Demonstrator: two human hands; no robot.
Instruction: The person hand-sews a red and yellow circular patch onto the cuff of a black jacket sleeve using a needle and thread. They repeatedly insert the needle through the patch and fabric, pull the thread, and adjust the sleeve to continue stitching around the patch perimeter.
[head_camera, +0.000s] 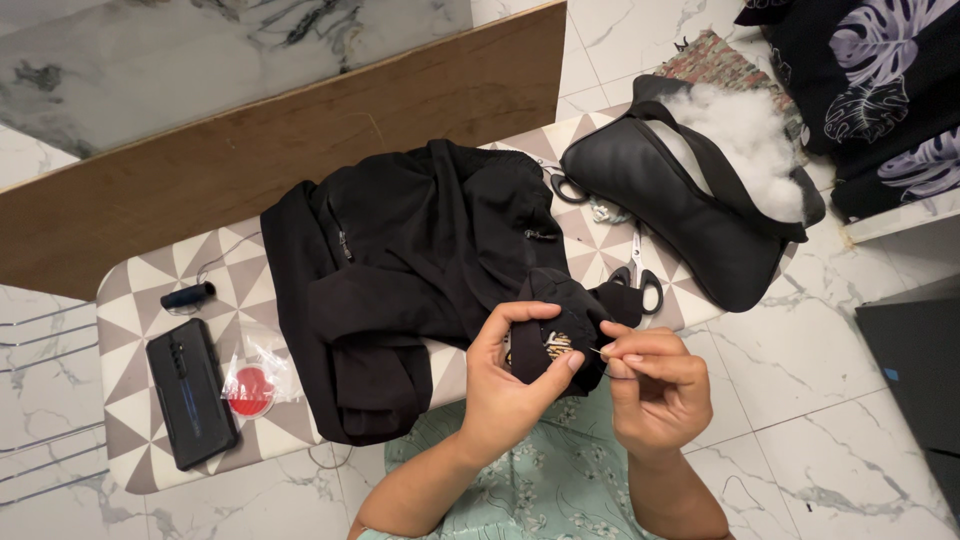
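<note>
My left hand (510, 375) pinches a fold of a black garment (420, 270) that lies spread over a small table with a geometric grey and white top (150, 290). A gold-coloured patch or fastener (556, 345) shows on the fold under my thumb. My right hand (655, 385) is closed on a thin needle (602, 352) whose tip points at that fold. The two hands are close together at the table's near edge.
Scissors (640, 275) lie right of the garment, a second pair (562, 185) partly under it. A black bag (690, 200) holds white stuffing (745, 135). A black phone (190, 392), a dark thread spool (188, 296) and a red item in a clear packet (251, 388) lie at the left. A wooden board (300, 130) stands behind.
</note>
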